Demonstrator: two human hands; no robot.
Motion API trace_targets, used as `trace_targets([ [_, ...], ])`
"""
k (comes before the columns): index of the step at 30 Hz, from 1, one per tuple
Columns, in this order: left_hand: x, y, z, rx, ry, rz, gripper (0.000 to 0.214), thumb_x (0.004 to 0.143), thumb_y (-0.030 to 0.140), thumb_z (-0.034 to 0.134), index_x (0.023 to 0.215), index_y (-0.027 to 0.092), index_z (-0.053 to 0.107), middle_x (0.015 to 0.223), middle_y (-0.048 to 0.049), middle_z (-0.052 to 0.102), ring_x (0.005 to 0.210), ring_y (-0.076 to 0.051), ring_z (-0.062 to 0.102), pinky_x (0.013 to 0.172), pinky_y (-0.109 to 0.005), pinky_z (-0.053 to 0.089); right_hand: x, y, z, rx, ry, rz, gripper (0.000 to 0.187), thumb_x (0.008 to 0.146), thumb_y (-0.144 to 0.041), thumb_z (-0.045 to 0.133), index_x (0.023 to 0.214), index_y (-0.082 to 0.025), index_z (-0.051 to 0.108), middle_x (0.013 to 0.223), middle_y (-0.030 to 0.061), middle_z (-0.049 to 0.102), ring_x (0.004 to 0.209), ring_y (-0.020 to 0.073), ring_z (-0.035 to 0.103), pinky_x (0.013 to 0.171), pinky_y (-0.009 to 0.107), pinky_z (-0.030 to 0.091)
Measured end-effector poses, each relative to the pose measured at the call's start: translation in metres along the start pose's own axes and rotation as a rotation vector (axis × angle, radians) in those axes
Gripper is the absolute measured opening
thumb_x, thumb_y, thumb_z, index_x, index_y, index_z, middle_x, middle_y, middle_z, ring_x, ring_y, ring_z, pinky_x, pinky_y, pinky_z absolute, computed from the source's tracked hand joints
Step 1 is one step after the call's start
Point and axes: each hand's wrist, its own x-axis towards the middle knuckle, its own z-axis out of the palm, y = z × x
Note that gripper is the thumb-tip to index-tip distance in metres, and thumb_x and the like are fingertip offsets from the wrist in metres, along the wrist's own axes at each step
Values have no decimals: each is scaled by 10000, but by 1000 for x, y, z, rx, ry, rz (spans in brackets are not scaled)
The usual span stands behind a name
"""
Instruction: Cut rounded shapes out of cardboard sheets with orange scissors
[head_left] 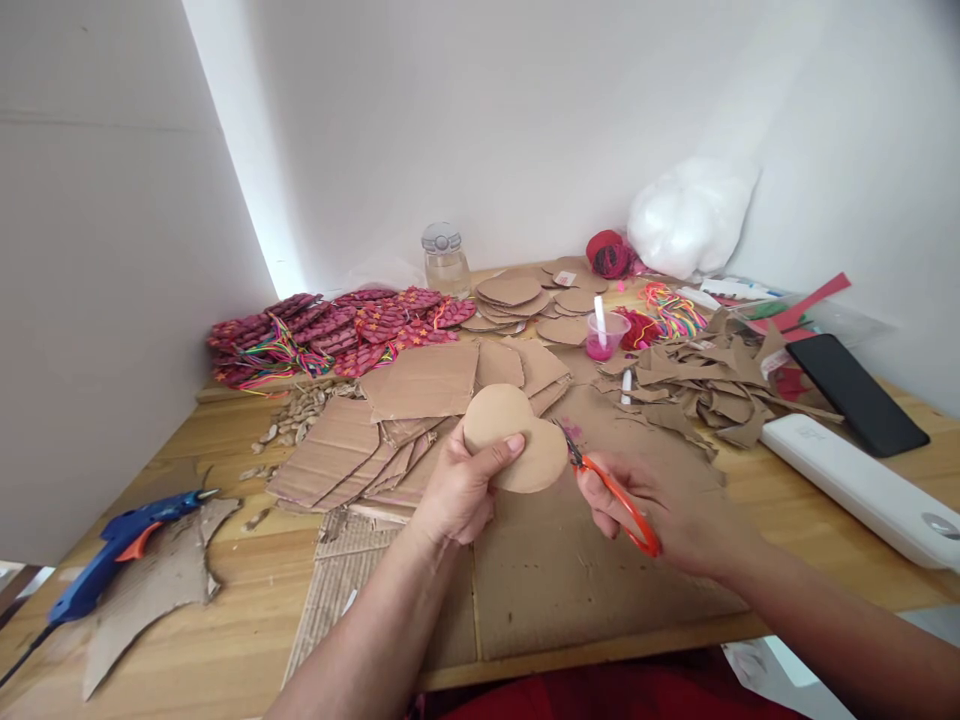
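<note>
Pinched in my left hand [457, 485], thumb on top, is a smooth two-lobed piece of cardboard [517, 440] with a notch at its upper right. My right hand [630, 505] grips orange-handled scissors [624, 508]; their dark blade tips touch or nearly touch the cardboard's right edge. Whether the blades are apart is too small to tell. Both hands are above a large flat cardboard sheet [585, 580]. Just behind my left hand lie stacked cardboard pieces [424, 380], and irregular cardboard scraps [705, 380] are heaped beyond my right hand.
A blue glue gun [120, 550] rests at left on a cardboard offcut [161, 580]. Patterned fabric pieces [375, 325], a glass jar [445, 262], cardboard discs [512, 290], a small pink cup [606, 335] and a white bag [694, 215] line the back. A phone [855, 392] and white device [862, 490] lie right.
</note>
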Motion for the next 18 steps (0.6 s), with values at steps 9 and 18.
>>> trace_targets([
  [9, -1, 1, 0, -4, -8, 2, 532, 670, 164, 876, 1164, 168, 680, 954, -52, 766, 808, -149, 714, 757, -235, 573, 1, -6, -2, -42, -8, 11, 493, 958, -587, 477, 646, -206, 481, 578, -40, 449, 526, 120, 418, 499, 245, 344],
  [18, 0, 1, 1, 1, -3, -3, 512, 671, 160, 871, 1148, 179, 689, 943, -39, 768, 807, -152, 713, 750, -237, 568, -2, 10, -2, -216, 99, -32, 460, 966, -566, 465, 669, -218, 506, 598, -11, 534, 523, 138, 452, 481, 271, 304],
])
